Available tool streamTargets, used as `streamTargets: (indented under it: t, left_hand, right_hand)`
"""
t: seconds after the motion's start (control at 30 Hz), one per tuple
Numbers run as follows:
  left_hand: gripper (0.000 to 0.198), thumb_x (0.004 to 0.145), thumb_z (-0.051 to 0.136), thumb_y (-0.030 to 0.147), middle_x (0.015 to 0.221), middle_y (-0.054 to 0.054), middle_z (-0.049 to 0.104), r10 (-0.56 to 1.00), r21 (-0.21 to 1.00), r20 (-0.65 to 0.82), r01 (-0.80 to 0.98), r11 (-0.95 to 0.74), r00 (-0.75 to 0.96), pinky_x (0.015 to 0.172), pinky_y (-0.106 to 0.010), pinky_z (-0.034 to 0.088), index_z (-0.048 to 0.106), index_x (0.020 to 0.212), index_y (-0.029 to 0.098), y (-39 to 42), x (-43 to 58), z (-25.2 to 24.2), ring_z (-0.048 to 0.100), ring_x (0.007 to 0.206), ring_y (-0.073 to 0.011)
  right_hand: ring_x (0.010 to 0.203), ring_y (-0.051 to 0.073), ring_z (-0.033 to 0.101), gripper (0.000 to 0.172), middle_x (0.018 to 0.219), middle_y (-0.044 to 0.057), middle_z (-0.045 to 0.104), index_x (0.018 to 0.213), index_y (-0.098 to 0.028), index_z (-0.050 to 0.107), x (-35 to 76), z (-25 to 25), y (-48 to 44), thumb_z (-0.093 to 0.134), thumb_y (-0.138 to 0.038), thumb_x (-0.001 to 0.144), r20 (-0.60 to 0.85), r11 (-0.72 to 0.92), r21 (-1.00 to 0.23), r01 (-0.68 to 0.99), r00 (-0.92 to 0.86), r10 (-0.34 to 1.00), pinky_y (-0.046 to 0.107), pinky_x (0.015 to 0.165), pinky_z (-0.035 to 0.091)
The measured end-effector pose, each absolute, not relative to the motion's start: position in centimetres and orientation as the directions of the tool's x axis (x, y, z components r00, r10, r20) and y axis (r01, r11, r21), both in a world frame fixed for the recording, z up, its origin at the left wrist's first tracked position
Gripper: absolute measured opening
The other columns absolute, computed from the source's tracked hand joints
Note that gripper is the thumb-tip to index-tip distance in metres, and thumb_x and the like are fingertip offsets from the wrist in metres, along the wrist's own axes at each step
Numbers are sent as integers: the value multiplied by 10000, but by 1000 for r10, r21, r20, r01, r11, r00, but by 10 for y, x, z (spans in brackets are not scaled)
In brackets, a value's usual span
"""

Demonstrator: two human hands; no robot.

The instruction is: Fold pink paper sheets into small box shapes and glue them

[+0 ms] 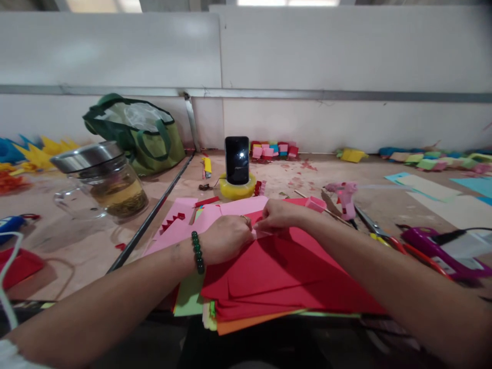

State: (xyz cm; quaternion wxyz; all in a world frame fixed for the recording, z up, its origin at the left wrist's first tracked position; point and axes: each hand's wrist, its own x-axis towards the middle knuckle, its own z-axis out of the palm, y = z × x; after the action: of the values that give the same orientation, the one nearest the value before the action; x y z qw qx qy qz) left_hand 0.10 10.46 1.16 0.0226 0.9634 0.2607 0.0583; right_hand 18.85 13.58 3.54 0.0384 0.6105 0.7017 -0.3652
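My left hand (229, 237), with a green bead bracelet (198, 252) on its wrist, is closed, thumb and fingers pressed together. Close beside it, my right hand (277, 215) bends its fingers into a pinch. A small pale pink paper strip (262, 234) shows between the two sets of fingertips, and both hands grip it. Beneath them lies a stack of red paper sheets (277, 271), with green and orange sheets at its lower edge. Pink sheets (180, 212) stick out behind, bearing a red zigzag-folded strip (172, 222). A pink folded paper piece (315, 204) sits beyond my right wrist.
A phone (237, 160) stands in a yellow tape roll (238, 188) ahead. Right lie a pink glue gun (346, 197), scissors (371, 223) and a purple tool (438, 251). Left are a glass tea mug (115, 192), a green bag (154, 141) and a dark table seam (154, 205).
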Motion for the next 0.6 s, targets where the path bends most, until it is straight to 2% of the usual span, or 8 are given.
streamTargets:
  t: [0.13,0.27,0.43,0.5,0.6]
  left_hand:
    - [272,908,460,192,896,-83,693,485,84,116,478,-874,867,669,-271,472,724,843,170,105,1,11,647,814,-191]
    - [261,892,466,166,885,-79,696,467,70,129,461,-884,875,670,-274,478,721,835,170,105,1,10,649,817,-195]
    - [226,857,496,138,878,-77,695,460,52,131,457,-888,878,669,-283,478,712,796,164,104,0,11,653,817,-202]
    - [214,855,502,144,873,-78,690,459,42,134,458,-888,878,664,-285,475,707,797,165,104,0,11,649,808,-201]
    - [252,892,460,173,859,-80,681,469,41,137,468,-883,873,657,-292,472,698,808,166,102,0,11,639,784,-197]
  right_hand:
    - [400,109,514,255,425,-8,546,513,-164,553,206,34,140,640,-253,736,-549,-103,-429,897,-169,819,220,435,415]
    - [396,110,517,275,417,-14,537,530,-165,566,229,33,142,607,-282,775,-533,-113,-407,906,-135,835,220,438,413]
    - [407,100,473,313,401,-12,505,519,-154,582,226,41,136,613,-329,777,-401,-24,-354,935,-128,907,219,432,343]
    - [438,92,466,275,433,-24,509,554,-158,604,213,41,131,634,-339,758,-347,32,-377,926,-173,922,211,434,319]
    - [469,85,472,220,479,-31,530,573,-162,614,197,34,126,666,-307,729,-365,40,-463,886,-231,902,195,435,314]
